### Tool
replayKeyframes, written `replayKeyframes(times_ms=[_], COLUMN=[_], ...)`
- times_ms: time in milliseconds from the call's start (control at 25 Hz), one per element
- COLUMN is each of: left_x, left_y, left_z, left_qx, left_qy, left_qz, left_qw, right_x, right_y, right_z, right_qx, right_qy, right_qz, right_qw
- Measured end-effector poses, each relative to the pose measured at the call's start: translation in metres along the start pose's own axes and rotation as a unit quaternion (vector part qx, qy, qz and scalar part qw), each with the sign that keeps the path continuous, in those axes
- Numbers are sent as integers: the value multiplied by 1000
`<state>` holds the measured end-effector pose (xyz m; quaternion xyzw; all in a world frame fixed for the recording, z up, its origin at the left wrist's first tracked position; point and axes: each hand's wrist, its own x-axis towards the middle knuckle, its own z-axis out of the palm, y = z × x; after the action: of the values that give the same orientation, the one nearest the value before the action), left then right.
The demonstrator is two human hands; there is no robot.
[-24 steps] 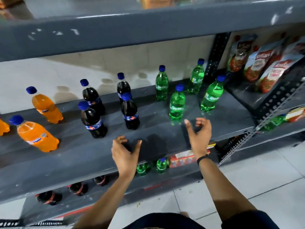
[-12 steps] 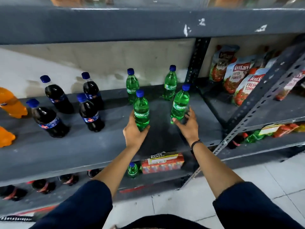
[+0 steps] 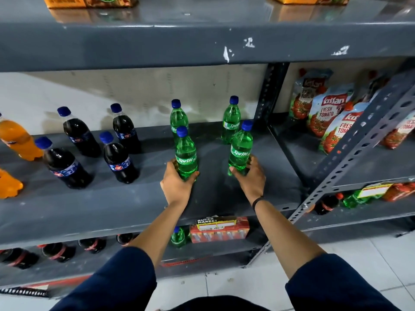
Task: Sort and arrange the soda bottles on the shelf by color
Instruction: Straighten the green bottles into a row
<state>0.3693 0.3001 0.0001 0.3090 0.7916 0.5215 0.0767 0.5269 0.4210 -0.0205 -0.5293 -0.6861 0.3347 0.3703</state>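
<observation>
On the grey shelf (image 3: pixel 112 205) stand several green Sprite bottles with blue caps. My left hand (image 3: pixel 176 185) grips the base of the front left green bottle (image 3: pixel 186 153). My right hand (image 3: pixel 250 178) grips the base of the front right green bottle (image 3: pixel 240 149). Both stand upright on the shelf. Two more green bottles stand behind, one at the back left (image 3: pixel 178 117) and one at the back right (image 3: pixel 231 122). Several dark cola bottles (image 3: pixel 119 160) stand to the left, and orange soda bottles (image 3: pixel 16 140) at the far left edge.
A perforated metal upright (image 3: pixel 350 158) slants across the right. Tomato sauce pouches (image 3: pixel 330 113) fill the neighbouring bay. The lower shelf holds a red carton pack (image 3: pixel 220 230), a green bottle (image 3: pixel 178 236) and dark bottles (image 3: pixel 56 252). Orange boxes (image 3: pixel 89 1) sit on the top shelf.
Both hands reached from the shelf's front edge to the two front green bottles and closed round their bases. The view shifted right, pushing the orange bottles to the frame edge.
</observation>
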Motion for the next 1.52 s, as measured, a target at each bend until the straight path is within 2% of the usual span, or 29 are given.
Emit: replayKeyframes(times_ms=[120, 200, 360, 440, 560, 640, 760, 880, 1040, 1200, 1360, 1520], left_x=[0, 1, 2, -3, -9, -7, 1, 20, 52, 84, 125, 160], left_y=[1, -2, -14, -20, -41, -59, -91, -133, -190, -246, -275, -287], left_z=[1, 0, -16, -30, -69, -104, -169, -241, -339, -418, -466, -493], left_qx=[15, 19, -33, -52, -82, -98, -99, -89, -43, 12, 41, 45], left_qy=[3, -13, -52, -48, -6, 38, 125, 213, 270, 288, 263, 212], left_qz=[6, 11, 6, 6, -10, -22, -49, -65, -75, -101, -139, -135], left_qw=[1000, 1000, 998, 997, 997, 994, 986, 971, 959, 952, 954, 967], right_x=[0, -9, -49, -71, -101, -122, -152, -182, -219, -247, -248, -235], right_y=[0, -4, -24, -36, -62, -85, -124, -161, -218, -262, -292, -309], right_z=[-3, -8, -14, -7, 26, 55, 109, 168, 250, 330, 379, 401], right_qx=[5, 48, 74, 70, 67, 86, 125, 130, 169, 169, 146, 134], right_qy=[-9, -4, 74, 73, -18, -109, -295, -387, -390, -330, -265, -289], right_qz=[-5, 0, -35, -59, -123, -146, -132, -135, -109, -74, -64, -68], right_qw=[1000, 999, 994, 993, 990, 979, 938, 903, 899, 926, 951, 945])
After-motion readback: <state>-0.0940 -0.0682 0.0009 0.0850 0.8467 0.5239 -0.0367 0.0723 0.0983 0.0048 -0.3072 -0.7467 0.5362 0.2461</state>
